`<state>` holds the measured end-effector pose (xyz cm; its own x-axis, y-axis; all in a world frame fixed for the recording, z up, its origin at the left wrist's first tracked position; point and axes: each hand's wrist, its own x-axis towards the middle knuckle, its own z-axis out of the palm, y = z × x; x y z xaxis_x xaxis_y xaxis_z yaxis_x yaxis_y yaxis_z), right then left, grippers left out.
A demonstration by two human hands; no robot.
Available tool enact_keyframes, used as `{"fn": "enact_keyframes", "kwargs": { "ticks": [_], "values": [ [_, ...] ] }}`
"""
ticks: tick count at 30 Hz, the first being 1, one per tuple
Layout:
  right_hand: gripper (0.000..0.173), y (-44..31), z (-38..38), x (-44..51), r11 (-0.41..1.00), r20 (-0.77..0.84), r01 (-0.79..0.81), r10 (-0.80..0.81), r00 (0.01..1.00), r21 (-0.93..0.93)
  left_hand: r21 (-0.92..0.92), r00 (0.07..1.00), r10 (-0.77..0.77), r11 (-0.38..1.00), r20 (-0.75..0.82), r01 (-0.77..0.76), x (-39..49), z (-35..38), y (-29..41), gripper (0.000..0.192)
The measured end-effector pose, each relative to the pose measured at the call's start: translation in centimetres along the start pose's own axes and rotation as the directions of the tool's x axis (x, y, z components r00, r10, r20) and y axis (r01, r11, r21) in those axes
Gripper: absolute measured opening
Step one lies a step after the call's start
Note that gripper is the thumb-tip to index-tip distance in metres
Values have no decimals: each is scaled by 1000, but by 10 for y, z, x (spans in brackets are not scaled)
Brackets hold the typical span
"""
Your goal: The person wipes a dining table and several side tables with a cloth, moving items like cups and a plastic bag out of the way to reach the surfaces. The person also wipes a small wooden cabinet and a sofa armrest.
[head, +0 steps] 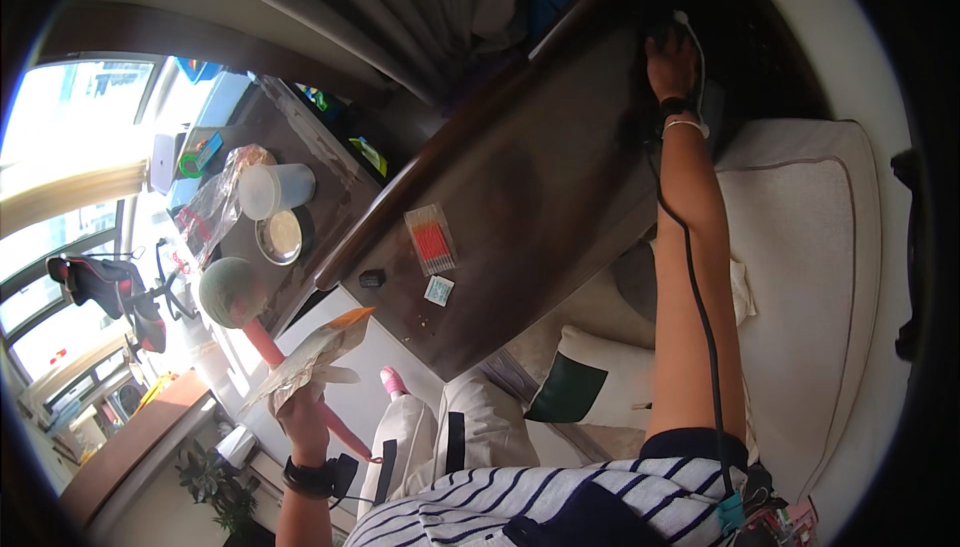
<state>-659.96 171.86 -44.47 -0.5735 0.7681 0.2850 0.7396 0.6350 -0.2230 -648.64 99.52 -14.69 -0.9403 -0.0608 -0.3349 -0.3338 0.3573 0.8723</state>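
Observation:
My left hand grips a crumpled, translucent wrapper with an orange corner, together with the pink handle of a tool. A round grey-green head tops that handle. Stretched far out, my right hand is over the dark end of the brown table, at a black object too shadowed to make out. Its fingers are partly lost in the dark. Between my hands, a clear pack of red sticks, a small white-and-green sachet and a small black block lie on the table.
Left of the table, a dark counter holds a translucent plastic tub, a round metal tin and a plastic bag. A beige sofa with a green-and-white cushion is at right. A black cable runs along my right arm.

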Motion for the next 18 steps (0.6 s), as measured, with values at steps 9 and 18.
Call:
{"fn": "enact_keyframes", "kwargs": {
  "ticks": [9,18],
  "values": [
    [51,-79,9,-55,972,-106,224,-215,971,72,-102,987,-158,983,-31,154,0,-13,-31,36],
    [45,-188,-138,-288,742,219,473,-620,753,474,-6,970,122,992,211,-124,48,93,18,20]
  ]
}}
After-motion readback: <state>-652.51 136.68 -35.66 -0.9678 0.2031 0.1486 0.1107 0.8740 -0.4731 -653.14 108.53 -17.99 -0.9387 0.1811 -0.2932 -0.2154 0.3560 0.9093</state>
